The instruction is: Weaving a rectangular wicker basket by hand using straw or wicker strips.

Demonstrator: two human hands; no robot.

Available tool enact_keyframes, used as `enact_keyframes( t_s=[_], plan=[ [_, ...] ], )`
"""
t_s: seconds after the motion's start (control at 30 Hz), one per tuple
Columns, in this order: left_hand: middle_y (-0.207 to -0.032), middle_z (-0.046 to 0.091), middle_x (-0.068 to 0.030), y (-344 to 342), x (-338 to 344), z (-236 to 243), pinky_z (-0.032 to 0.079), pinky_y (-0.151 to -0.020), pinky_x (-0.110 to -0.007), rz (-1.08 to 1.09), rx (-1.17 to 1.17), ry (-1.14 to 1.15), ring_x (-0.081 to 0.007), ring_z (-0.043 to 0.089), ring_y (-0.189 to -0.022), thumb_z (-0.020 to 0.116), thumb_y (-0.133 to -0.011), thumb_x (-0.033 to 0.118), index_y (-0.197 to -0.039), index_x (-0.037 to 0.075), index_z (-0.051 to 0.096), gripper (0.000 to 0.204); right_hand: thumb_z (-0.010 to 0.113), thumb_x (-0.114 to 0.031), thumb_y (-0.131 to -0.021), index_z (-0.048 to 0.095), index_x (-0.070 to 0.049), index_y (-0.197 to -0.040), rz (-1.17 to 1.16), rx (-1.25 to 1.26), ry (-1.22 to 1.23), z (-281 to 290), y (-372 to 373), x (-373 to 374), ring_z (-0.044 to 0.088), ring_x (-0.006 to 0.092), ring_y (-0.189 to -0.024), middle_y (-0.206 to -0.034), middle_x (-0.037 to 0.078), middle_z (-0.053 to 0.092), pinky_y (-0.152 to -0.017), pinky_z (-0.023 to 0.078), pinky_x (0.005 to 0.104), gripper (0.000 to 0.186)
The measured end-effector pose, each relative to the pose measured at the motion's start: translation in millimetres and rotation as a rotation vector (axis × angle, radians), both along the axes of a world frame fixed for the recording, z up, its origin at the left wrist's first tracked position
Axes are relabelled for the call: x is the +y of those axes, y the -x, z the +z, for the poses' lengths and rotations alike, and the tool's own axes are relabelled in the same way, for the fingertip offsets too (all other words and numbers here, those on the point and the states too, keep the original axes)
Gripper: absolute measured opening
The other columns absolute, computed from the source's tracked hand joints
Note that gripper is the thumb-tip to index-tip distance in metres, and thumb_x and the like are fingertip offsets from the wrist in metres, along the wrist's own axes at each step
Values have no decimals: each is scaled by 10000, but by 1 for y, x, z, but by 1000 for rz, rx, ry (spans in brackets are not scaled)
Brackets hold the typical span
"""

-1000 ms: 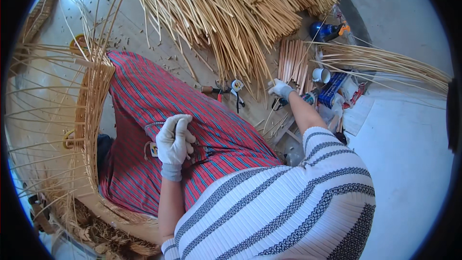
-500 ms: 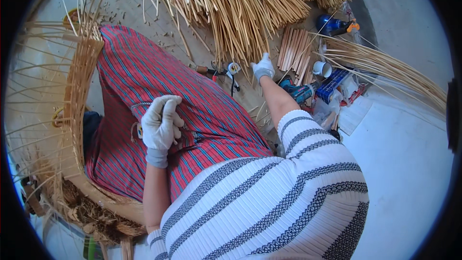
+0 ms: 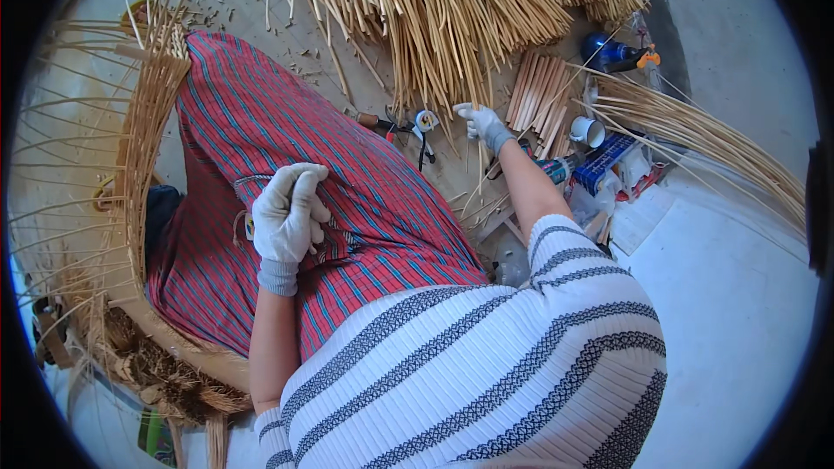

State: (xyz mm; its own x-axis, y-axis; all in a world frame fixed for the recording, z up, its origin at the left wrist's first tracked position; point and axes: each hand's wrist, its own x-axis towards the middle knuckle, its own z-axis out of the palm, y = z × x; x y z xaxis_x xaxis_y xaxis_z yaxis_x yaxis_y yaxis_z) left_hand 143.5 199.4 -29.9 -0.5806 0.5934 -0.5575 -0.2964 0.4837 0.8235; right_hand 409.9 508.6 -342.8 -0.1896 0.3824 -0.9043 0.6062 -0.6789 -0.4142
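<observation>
My left hand (image 3: 291,213), in a white work glove, rests over the red striped cloth (image 3: 347,165) that covers my lap. Its fingers are bent and pressed together; whatever may be inside is hidden. My gloved right hand (image 3: 484,126) is at the lower ends of a large heap of pale canes (image 3: 434,30). The right fingers are curled and point left against the cane tips; I cannot make out whether one is between them. To my left stands a partly woven wicker piece (image 3: 156,122), with long loose stakes fanning outward.
Left of the right hand lie a tape measure (image 3: 426,121) and a wooden-handled tool (image 3: 373,123). To its right are short wooden sticks (image 3: 539,91), a white mug (image 3: 587,132), a power drill (image 3: 552,170), a blue box (image 3: 605,161), a blue spray bottle (image 3: 608,52) and more canes (image 3: 695,122).
My right hand has drawn slightly back and turned, its fingers now bent and pointing left instead of reaching forward. My left hand keeps its pose. The whole view has shifted slightly.
</observation>
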Motion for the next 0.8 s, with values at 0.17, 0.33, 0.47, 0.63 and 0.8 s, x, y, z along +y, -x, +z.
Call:
enact_keyframes(
  t_s=[0.17,0.33,0.47,0.63,0.8],
  plan=[
    [-600,597,1,0,4,5,363,-386,-201,-8,14,9,-29,475,-410,522,-1054,209,-1098,42,668,226,706,-309,-935,701,-174,-1160,102,207,-16,34,23,16,329,80,-416,-611,-50,474,-395,275,280,262],
    [-600,598,2,-1,2,4,366,-392,-201,-2,22,-7,-29,470,-408,533,-1049,199,-1098,42,675,217,809,-381,-809,694,-48,-1104,519,-122,-392,11,75,20,656,136,-637,-829,59,708,-603,536,303,459],
    [-604,601,-3,-1,7,2,374,-360,-209,-24,-9,-23,-34,477,-405,527,-1050,208,-1106,55,679,223,769,-419,-808,701,-68,-1026,614,-168,-415,-41,45,39,658,152,-629,-783,73,702,-588,537,313,418],
    [-608,606,-8,1,-6,5,388,-352,-211,14,-3,12,-40,492,-406,523,-1050,213,-1111,58,678,228,704,-343,-936,667,-106,-955,566,-40,-73,18,59,14,479,55,-549,-785,-35,621,-501,453,234,241],
    [-611,605,-5,3,-1,4,387,-353,-208,1,-30,-19,-38,492,-406,528,-1048,213,-1110,58,678,224,619,-263,-988,514,-102,-1436,538,141,190,29,1,1,520,61,-588,-813,-15,583,-513,487,238,487]
  ],
)
